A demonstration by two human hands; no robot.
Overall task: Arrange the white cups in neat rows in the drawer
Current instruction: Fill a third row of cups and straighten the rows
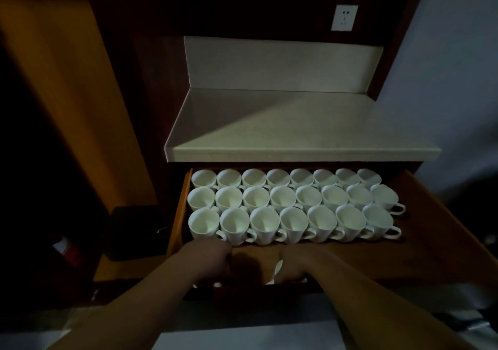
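While the drawer (420, 215) stands pulled out beneath the pale counter (283, 123), white cups (283, 201) fill its rear part upright in three rows: eight, eight, then seven, rims close together, handles pointing right. The bare front strip of the drawer holds both hands. The left hand (213, 255) sits just below the front row's leftmost cup; whether its fingers are together cannot be determined. The right hand (293, 266) is curled around a partly hidden white cup (277, 267).
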